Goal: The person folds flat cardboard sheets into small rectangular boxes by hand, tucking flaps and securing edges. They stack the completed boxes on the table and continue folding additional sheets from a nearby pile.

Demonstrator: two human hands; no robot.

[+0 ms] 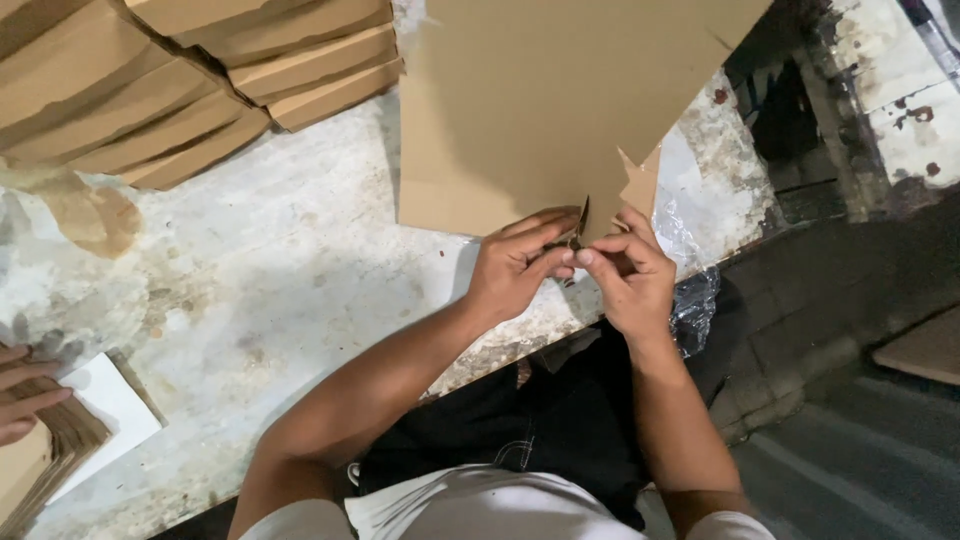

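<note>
Looking down from the head camera, we find both hands meeting at the near edge of the bench [260, 290], over the lower edge of a flat brown cardboard sheet [540, 100]. The sheet lies on the bench toward its far right corner and runs out of view at the top; its near edge sits just in front of the hands, close to the bench's near edge.

The left hand [515, 265] has its grip closed, thumb and fingers pinched on a small flap [582, 220] at the sheet's lower edge. The right hand [630, 275] is likewise closed in a pinch on the same spot, fingertips touching those of the left. A torn, pointed tab [640, 180] of the same card stands just beyond the right hand. We cannot tell whether the flap is folded or torn.

A piece of clear plastic film [685, 240] lies under the sheet at the bench's right edge and hangs over it.

Stacks of folded cardboard [200, 70] occupy the far left corner, well apart from the hands. At the near left corner another person's hand [25, 395] rests on a pile of card pieces [50, 455] beside a white sheet [115, 405]. The bench surface is pale, stained and worn.
</note>
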